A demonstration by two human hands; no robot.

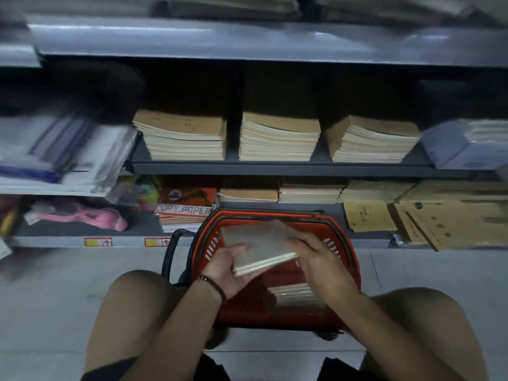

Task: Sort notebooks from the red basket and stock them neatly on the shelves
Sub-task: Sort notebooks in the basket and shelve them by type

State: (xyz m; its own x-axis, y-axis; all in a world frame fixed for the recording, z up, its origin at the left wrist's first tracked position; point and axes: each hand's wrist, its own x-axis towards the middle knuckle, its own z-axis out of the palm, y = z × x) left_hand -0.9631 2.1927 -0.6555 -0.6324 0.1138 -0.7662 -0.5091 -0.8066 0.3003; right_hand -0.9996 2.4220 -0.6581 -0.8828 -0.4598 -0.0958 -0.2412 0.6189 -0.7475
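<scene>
Holding a thin notebook stack (257,243) over the red basket (350,259), you've got both hands on it. Your left hand (231,270) is palm-up under the stack's near-left corner, with the fingers curled beneath and the thumb laid on the top cover, so that's a real grip. Your right hand (321,259) covers the stack's right end, back of hand up, fingers lying across the cover. Motion blur hides the thumb, so I can't tell if it clamps. The stack is tilted, with its page edges facing you. More notebooks (297,296) lie inside the basket, below your right wrist. Above the basket, one shelf up, three brown notebook piles (279,138) sit side by side. A copy paper pack (187,211) sits just left of the basket's far rim.
</scene>
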